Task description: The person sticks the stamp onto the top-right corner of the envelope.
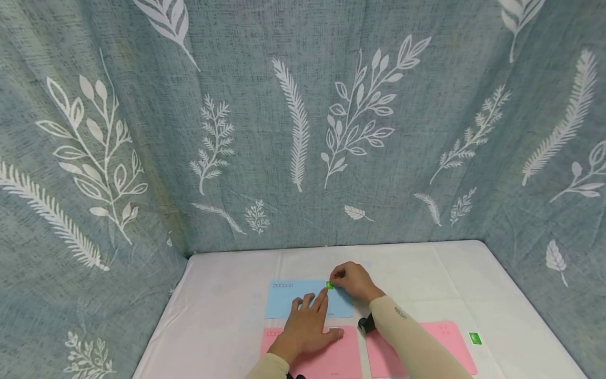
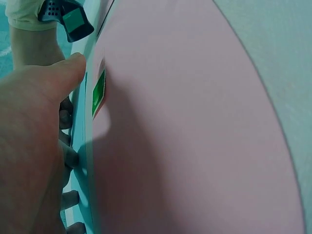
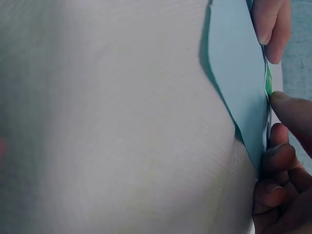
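Note:
A blue envelope (image 1: 279, 302) lies at the middle of the table, a small green stamp (image 1: 330, 285) at its upper right corner. My right hand (image 1: 355, 280) pinches the stamp's edge with curled fingers; in the right wrist view its thumb (image 3: 292, 114) meets the green stamp. My left hand (image 1: 305, 329) rests spread, fingertips on the blue envelope and the index fingertip just below the stamp. Its palm and thumb are over a pink envelope (image 1: 350, 360), which bears a green stamp (image 2: 99, 92) near the thumb.
A second pink envelope (image 1: 440, 337) lies at the right, partly under my right forearm. Another green stamp (image 1: 475, 338) is on the white tablecloth (image 1: 227, 295) beside it. Leaf-patterned curtains (image 1: 265, 158) stand behind the table and along both sides.

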`<state>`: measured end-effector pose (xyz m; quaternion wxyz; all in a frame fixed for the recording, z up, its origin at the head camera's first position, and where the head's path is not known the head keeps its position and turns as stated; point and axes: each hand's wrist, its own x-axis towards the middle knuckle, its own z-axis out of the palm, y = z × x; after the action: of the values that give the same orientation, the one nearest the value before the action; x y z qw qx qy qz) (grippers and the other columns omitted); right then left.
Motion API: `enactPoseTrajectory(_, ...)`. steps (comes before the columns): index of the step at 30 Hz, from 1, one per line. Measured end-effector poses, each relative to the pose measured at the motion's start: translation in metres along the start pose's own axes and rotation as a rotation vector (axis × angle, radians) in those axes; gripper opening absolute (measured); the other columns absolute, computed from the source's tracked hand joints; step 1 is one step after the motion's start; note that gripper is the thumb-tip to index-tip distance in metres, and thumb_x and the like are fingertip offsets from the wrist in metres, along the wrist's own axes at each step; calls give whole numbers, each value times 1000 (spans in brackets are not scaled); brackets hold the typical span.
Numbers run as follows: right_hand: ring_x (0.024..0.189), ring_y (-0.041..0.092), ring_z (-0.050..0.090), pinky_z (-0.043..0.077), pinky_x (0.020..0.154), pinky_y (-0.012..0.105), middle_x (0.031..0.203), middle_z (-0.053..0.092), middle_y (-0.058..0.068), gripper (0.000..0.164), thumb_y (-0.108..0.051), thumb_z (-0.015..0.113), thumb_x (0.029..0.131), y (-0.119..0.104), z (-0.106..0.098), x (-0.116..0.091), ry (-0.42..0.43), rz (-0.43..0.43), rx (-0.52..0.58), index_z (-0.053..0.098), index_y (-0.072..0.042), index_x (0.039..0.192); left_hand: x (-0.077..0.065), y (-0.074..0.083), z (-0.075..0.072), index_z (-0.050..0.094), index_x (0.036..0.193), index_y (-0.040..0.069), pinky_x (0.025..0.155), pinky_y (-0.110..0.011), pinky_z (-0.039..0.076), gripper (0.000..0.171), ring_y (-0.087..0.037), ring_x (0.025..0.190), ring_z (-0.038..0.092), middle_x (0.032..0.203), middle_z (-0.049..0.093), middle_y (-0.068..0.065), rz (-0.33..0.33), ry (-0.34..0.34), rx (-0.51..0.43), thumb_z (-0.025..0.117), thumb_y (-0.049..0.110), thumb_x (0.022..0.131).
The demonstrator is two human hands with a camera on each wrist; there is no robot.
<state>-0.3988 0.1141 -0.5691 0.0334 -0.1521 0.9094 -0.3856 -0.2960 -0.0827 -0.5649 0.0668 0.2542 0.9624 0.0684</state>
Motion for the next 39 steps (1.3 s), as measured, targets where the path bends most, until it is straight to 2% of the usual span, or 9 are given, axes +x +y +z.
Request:
enactPoseTrajectory(6, 75, 11, 59, 52, 78, 39, 79, 68, -9, 13, -10, 81, 98, 1, 0, 0, 7, 3, 9, 80, -17, 87, -1, 0, 0, 43, 166, 5, 116, -60, 35, 99, -32, 150, 39, 176, 33, -3, 15, 19, 6, 45, 81, 102)
enactPoseTrajectory(18, 75, 12, 59, 51, 79, 40, 79, 67, -9, 11, -12, 81, 98, 3, 2, -1, -6, -1, 38, 81, -17, 88, -1, 2, -5, 41, 168, 7, 118, -59, 34, 100, -30, 151, 38, 176, 33, -2, -7, -13, 17, 46, 81, 101)
enactPoseTrajectory(22, 75, 10, 60, 51, 78, 39, 79, 66, -10, 7, -15, 82, 97, 2, 4, -1, -30, -18, 6, 82, -18, 91, 2, 0, -4, 39, 169, 8, 118, -60, 33, 102, -30, 151, 37, 176, 32, -1, -15, -31, 5, 45, 83, 100)
enactPoseTrajectory(30, 81, 12, 58, 50, 80, 41, 86, 65, -10, 13, -13, 83, 96, -2, 3, 0, -59, -33, -62, 81, -24, 90, 5, -1, -3, 41, 168, 7, 116, -61, 34, 101, -32, 148, 39, 174, 36, -3, -6, -24, -22, 45, 82, 101)
enactPoseTrajectory(39, 74, 13, 56, 49, 73, 39, 84, 63, -9, 16, -13, 77, 100, -1, 4, 0, -52, -56, -101, 79, -25, 90, 5, -1, -6, 41, 168, 8, 116, -60, 35, 100, -31, 148, 39, 174, 35, -2, -3, -39, -9, 44, 82, 101)
